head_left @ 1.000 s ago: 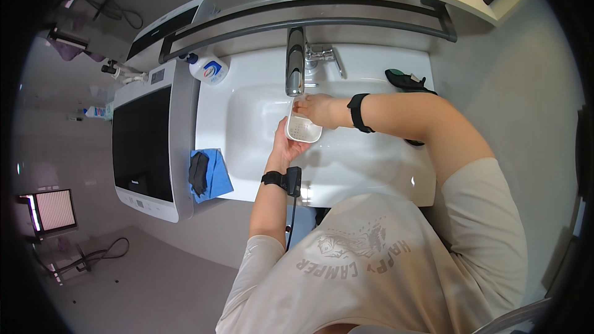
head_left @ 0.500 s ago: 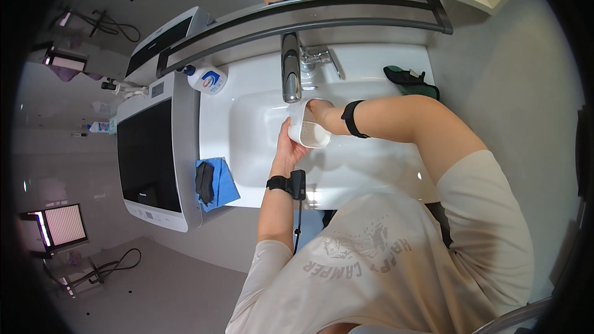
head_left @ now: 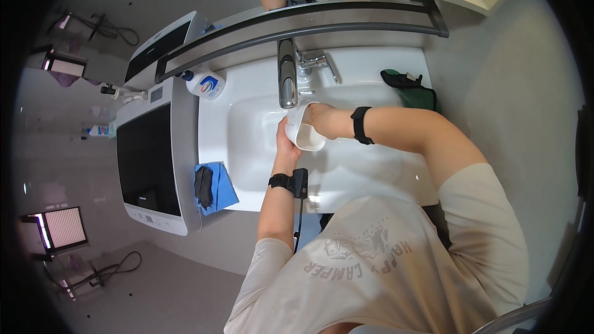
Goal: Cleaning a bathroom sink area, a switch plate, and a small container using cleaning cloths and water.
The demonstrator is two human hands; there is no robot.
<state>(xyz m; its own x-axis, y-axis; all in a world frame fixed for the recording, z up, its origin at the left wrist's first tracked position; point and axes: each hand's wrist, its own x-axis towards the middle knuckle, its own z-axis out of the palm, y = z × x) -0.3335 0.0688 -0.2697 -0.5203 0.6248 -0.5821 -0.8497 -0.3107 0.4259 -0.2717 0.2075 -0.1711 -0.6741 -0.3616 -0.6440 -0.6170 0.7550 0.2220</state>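
A white open-topped container [head_left: 310, 141] with rounded corners is held tilted over the white washbasin [head_left: 244, 114], its mouth toward my right side. My left hand [head_left: 286, 146] is closed around the container's left and lower wall, thumb up along the side. Into the mouth reaches my right hand [head_left: 323, 120]; its fingers are hidden inside, so whether they grip anything does not show. Just above the container hangs the spout of a chrome faucet [head_left: 287, 80], with the mixer lever [head_left: 328, 65] beside it. No running water can be made out.
A white pump bottle [head_left: 205, 84] stands at the basin's back left corner. Left of the basin is a grey appliance with a dark lid [head_left: 145, 154], near a folded blue cloth [head_left: 221, 187] with a dark item on it. A dark green cloth item [head_left: 417, 89] lies back right. A black rail [head_left: 371, 26] crosses behind the faucet.
My right elbow has dropped slightly toward me, and the right hand has shifted a little within the container. The left hand keeps its hold; the whole view has tilted slightly.
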